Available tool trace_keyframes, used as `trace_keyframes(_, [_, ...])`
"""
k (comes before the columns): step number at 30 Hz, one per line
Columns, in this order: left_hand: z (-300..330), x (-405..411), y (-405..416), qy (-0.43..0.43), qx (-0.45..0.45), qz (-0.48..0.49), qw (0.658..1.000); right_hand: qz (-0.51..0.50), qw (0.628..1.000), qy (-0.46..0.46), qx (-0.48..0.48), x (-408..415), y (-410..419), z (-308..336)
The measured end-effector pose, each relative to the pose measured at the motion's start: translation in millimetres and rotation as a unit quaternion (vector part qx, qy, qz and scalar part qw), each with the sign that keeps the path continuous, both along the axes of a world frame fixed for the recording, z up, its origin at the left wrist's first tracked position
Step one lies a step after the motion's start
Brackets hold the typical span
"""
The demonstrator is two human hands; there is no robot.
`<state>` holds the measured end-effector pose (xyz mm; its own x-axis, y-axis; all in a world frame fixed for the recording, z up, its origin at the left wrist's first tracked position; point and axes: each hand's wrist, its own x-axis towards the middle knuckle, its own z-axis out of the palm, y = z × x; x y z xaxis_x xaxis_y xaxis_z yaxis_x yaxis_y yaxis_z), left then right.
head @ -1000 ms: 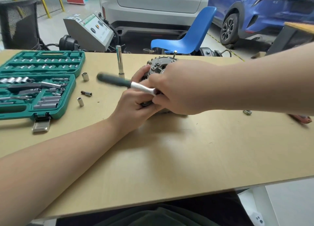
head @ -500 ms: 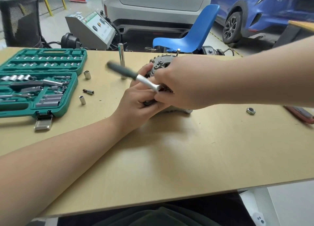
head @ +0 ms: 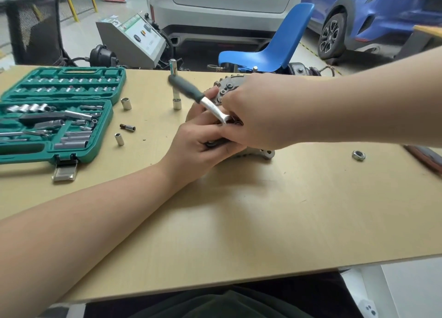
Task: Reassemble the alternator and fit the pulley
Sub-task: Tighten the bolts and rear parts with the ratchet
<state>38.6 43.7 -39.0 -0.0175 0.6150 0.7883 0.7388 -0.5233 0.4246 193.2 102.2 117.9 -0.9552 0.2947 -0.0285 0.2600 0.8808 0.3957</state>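
Note:
The alternator [head: 229,87] sits near the table's far middle, mostly hidden behind both hands; its finned metal top and a lower mounting ear [head: 266,153] show. My left hand [head: 198,147] curls around its near left side, where a dark round part peeks out between the fingers. My right hand [head: 258,116] covers the head of a ratchet wrench [head: 198,97] and grips it against the alternator. The wrench's dark handle points up and to the left. A loose nut [head: 358,155] lies on the table to the right.
An open green socket case [head: 57,116] fills the table's left. Loose sockets [head: 126,103] lie beside it and a tall socket extension [head: 175,87] stands upright behind the wrench handle. A red-handled tool [head: 428,158] lies at the right edge. Beyond the table are a blue chair [head: 275,52] and cars.
The wrench handle has swung clockwise, from pointing left to pointing up-left toward the upright extension. Both hands stay on the alternator.

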Motion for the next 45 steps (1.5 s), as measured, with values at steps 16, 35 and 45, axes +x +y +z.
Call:
trace_keyframes(16, [0.1,1.1,-0.3,-0.002,-0.002,0.013,1.000,-0.033,0.996,0.030,-0.079,1.4,-1.7,-7.5])
trace_keyframes(35, [2.3,8.3,-4.4,-0.004,0.040,0.048,0.998,-0.112,0.930,0.327,-0.125,16.4,1.3,-56.0])
trace_keyframes(45, [5.1,7.1,-7.6,0.002,0.035,0.047,0.998,-0.059,0.933,0.342,-0.096,28.0,-9.8,-73.3])
